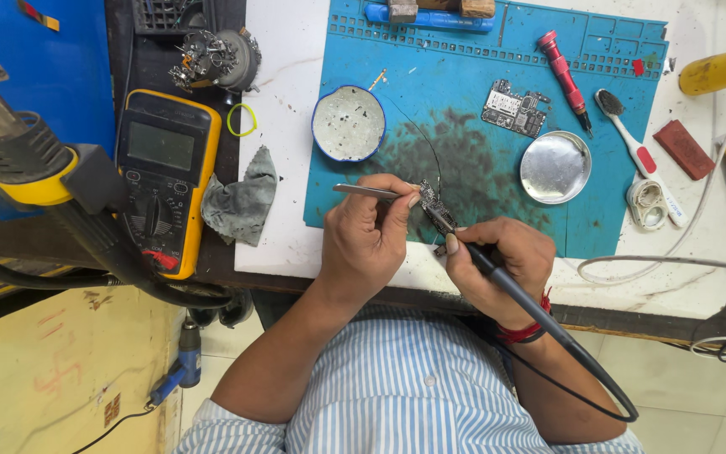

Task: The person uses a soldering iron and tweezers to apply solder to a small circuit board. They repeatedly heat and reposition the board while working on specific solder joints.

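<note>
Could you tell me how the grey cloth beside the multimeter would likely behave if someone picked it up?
The grey cloth lies crumpled in soft folds, so it would probably hang floppy. It looks thin, likely light. Being fabric, it seems unlikely to roll or break.

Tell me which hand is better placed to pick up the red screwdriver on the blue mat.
Right. The right hand lies on the side of the blue mat nearer the red screwdriver, though it holds a soldering iron. The left hand is farther away, gripping tweezers.

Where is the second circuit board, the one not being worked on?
In the head view, the spare circuit board lies on the upper right of the blue mat, left of the red screwdriver and above the round metal dish.
</note>
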The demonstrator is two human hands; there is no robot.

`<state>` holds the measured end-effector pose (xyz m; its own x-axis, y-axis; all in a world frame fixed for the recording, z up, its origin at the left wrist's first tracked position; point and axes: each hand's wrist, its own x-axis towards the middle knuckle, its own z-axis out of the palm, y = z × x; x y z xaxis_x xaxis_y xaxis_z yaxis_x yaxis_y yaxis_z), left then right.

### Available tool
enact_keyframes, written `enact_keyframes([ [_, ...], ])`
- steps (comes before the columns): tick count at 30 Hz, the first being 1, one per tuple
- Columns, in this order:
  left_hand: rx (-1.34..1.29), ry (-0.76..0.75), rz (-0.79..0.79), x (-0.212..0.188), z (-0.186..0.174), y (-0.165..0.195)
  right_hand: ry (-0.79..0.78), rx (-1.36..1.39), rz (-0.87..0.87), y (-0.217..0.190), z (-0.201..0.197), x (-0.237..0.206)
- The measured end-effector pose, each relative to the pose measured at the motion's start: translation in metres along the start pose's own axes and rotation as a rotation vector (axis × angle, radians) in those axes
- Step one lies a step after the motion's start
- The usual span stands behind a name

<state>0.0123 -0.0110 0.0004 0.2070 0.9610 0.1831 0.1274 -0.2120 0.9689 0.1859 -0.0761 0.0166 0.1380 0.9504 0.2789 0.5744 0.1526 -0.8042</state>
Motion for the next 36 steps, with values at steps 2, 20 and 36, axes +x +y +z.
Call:
enact_keyframes([
  [2,0.008,0.004,-0.001,-0.0001,0.0,0.0004,-0.001,0.003,-0.006,0.0,0.0002,0.0002],
  [20,0.006,0.005,-0.009,-0.0007,0.0001,0.0008,0.005,0.016,0.008,-0.0008,0.0002,-0.0001],
  [36,0.005,0.004,-0.013,-0.0009,0.0001,0.0007,0.014,0.011,0.016,-0.0003,0.0004,-0.0003],
])
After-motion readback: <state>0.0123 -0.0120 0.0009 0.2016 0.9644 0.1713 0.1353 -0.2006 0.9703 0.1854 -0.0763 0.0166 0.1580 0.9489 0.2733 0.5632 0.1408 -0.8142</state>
